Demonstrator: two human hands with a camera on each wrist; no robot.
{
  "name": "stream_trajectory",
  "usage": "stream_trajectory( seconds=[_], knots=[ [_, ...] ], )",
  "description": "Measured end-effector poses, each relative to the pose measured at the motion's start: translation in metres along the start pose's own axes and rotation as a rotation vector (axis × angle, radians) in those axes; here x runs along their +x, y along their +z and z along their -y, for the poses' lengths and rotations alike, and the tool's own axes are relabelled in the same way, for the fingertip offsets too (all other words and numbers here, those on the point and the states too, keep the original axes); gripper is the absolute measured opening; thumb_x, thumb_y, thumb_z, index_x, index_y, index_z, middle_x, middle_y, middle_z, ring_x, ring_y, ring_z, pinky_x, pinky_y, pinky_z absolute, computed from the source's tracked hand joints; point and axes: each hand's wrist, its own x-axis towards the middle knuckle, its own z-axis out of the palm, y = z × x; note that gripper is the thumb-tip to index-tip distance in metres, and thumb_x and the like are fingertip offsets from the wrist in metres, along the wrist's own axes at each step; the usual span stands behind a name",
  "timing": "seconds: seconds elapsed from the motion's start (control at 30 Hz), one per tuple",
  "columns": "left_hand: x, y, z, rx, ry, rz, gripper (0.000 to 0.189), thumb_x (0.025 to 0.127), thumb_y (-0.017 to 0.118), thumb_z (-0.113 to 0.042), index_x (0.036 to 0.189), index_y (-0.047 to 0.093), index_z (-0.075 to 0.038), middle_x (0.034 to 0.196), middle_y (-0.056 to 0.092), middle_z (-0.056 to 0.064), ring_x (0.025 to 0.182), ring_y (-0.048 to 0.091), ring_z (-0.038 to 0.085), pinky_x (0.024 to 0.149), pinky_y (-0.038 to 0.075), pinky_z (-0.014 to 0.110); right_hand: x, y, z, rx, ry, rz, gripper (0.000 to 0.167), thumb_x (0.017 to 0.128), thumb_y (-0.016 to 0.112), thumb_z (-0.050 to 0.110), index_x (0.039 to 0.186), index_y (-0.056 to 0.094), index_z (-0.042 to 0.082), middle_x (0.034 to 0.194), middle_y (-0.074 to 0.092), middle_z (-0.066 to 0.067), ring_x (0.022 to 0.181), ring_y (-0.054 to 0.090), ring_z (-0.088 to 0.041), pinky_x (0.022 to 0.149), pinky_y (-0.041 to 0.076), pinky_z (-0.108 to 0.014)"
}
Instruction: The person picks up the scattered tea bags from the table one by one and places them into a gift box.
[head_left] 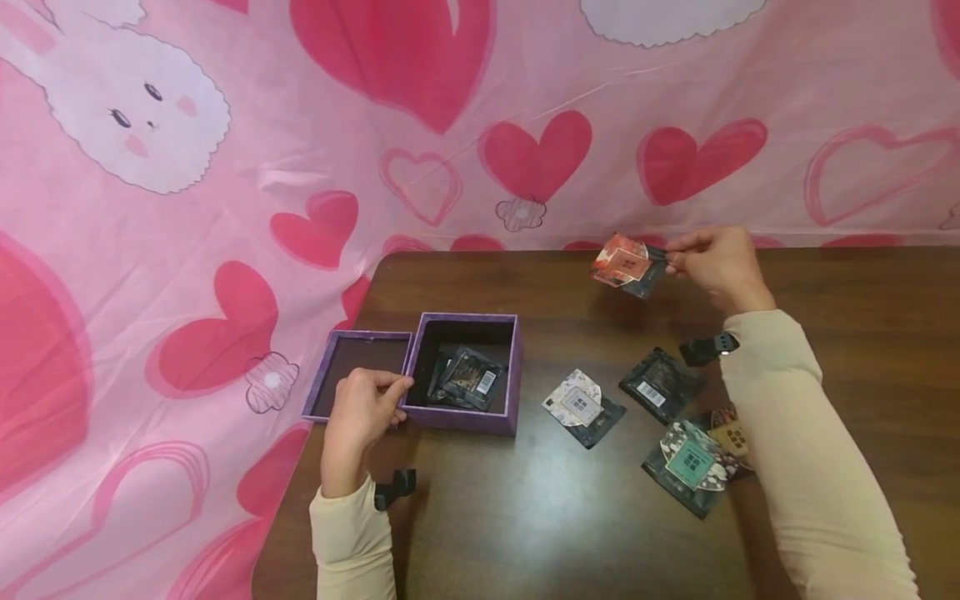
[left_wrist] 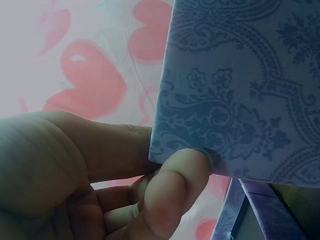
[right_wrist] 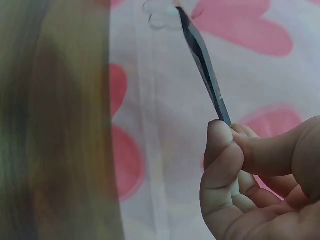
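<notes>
At the table's far edge, my right hand (head_left: 718,265) pinches the edge of a flat sachet (head_left: 624,263) with an orange-red label and a black lower part. Seen edge-on in the right wrist view, this sachet (right_wrist: 205,65) sticks up from between thumb and fingers. My left hand (head_left: 363,408) grips the near left corner of an uncovered purple box (head_left: 513,383). Thumb and finger pinch that patterned box (left_wrist: 225,95) in the left wrist view. Several black sachets (head_left: 472,375) lie inside it, the top one showing a barcode label.
The box's lid (head_left: 318,400) lies inside-up left of the box. Right of the box are a white-labelled sachet (head_left: 581,408), a black sachet with a barcode (head_left: 660,385), a green-labelled sachet (head_left: 690,467) and a gold-labelled one (head_left: 731,437) partly behind my right sleeve. A pink heart-patterned cloth (head_left: 450,183) hangs behind.
</notes>
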Motion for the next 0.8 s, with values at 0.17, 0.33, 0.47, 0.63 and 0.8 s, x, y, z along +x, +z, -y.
stream_trajectory(
  seconds=[0.17, 0.33, 0.47, 0.63, 0.8],
  knots=[
    [0.001, 0.000, 0.000, 0.002, 0.008, 0.001, 0.016, 0.093, 0.074, -0.011, 0.098, 0.078, 0.004, 0.062, 0.069, 0.006, 0.052, 0.068, 0.020, 0.052, 0.053, 0.030, -0.011, 0.007, 0.020, -0.017, -0.024, 0.031, 0.025, 0.096, 0.064, 0.002, 0.117, 0.068, -0.011, 0.089, 0.069, -0.007, 0.064, 0.065, -0.008, 0.063, 0.054, -0.018],
    [0.002, 0.002, 0.000, -0.003, 0.019, -0.004, 0.016, 0.093, 0.074, -0.011, 0.097, 0.078, 0.004, 0.060, 0.068, 0.005, 0.051, 0.067, 0.019, 0.050, 0.052, 0.029, -0.020, 0.014, 0.040, -0.029, -0.053, 0.047, 0.024, 0.095, 0.067, 0.005, 0.114, 0.070, -0.009, 0.093, 0.070, -0.012, 0.066, 0.065, -0.010, 0.063, 0.054, -0.018],
    [0.002, 0.003, -0.001, -0.001, 0.026, -0.008, 0.016, 0.093, 0.074, -0.011, 0.096, 0.078, 0.004, 0.059, 0.067, 0.004, 0.049, 0.066, 0.016, 0.049, 0.052, 0.029, -0.024, 0.020, 0.050, -0.031, -0.089, 0.062, 0.023, 0.095, 0.067, 0.005, 0.114, 0.071, -0.008, 0.087, 0.071, -0.010, 0.065, 0.064, -0.011, 0.061, 0.054, -0.020],
    [0.002, 0.003, -0.002, -0.002, 0.025, -0.010, 0.015, 0.093, 0.073, -0.010, 0.096, 0.078, 0.004, 0.060, 0.068, 0.005, 0.049, 0.066, 0.016, 0.049, 0.052, 0.029, -0.028, 0.033, 0.061, -0.021, -0.134, 0.086, 0.021, 0.094, 0.068, 0.005, 0.111, 0.073, -0.007, 0.087, 0.071, -0.012, 0.065, 0.063, -0.012, 0.061, 0.054, -0.021],
    [0.003, 0.005, -0.002, -0.008, 0.019, -0.005, 0.014, 0.093, 0.074, -0.010, 0.096, 0.078, 0.004, 0.060, 0.068, 0.006, 0.049, 0.066, 0.017, 0.049, 0.053, 0.028, -0.030, 0.052, 0.069, 0.017, -0.155, 0.117, 0.018, 0.093, 0.069, 0.001, 0.107, 0.073, -0.009, 0.089, 0.070, -0.017, 0.063, 0.064, -0.012, 0.059, 0.053, -0.021]
  ],
)
